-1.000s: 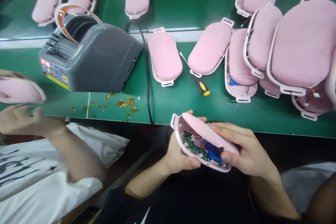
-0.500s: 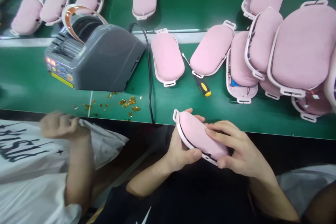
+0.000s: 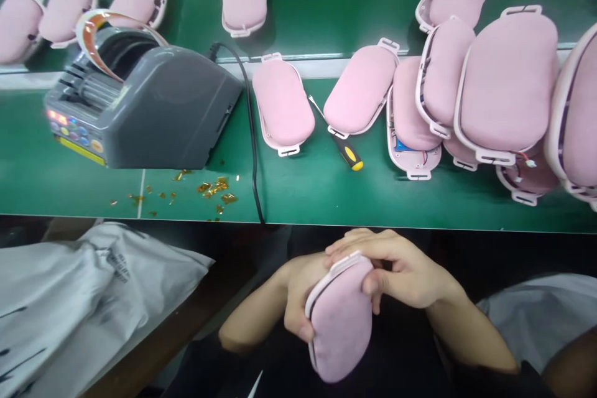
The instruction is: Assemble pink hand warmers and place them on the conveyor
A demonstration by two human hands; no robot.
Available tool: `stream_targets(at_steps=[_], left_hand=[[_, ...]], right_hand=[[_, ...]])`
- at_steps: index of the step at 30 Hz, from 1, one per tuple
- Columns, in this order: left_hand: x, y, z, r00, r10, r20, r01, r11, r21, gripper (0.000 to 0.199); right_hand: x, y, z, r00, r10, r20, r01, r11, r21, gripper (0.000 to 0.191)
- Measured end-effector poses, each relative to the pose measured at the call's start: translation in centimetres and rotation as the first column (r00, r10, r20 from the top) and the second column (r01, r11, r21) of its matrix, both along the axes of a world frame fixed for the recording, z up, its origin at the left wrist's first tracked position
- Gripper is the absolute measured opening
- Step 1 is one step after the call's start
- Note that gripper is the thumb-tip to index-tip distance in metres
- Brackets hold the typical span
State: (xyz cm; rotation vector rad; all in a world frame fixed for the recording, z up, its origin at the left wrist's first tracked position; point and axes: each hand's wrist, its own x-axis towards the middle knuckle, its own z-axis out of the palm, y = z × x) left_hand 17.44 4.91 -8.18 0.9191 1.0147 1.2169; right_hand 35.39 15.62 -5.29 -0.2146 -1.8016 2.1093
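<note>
A pink padded oval unit with a pale rim is held in front of my body, below the bench edge, its slotted tab pointing up. My left hand grips its left side, thumb on the rim and the other fingers hidden behind it. My right hand is closed round its upper end, with the thumb near the top of the pink pad. Beyond my hands, a screwdriver with a black and yellow handle lies between two more pink units on the green bench.
A grey tape dispenser with lit buttons stands at the left. Its black cable crosses to the bench edge. Golden scraps lie near it. Pink units overlap at the right. Another person's white shirt is at lower left.
The held unit has turned upright and moved lower, nearer my body. My right hand has shifted from its lower right to its upper end. The other person's hand has left view.
</note>
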Motion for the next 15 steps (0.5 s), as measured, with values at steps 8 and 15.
stream_targets(at_steps=[8,15], left_hand=[[0.6,-2.4,1.2,0.965,0.136,-0.223,-0.089,0.974,0.208,0.07],[0.2,-2.2,1.2,0.951,0.233,-0.202,-0.174,0.947,0.27,0.059]], right_hand=[[0.7,-0.1,0.3,0.924,-0.351,-0.149,0.373,0.915,0.157,0.033],[-0.5,-0.6,0.6,0.915,-0.335,-0.225,0.391,0.874,0.289,0.038]])
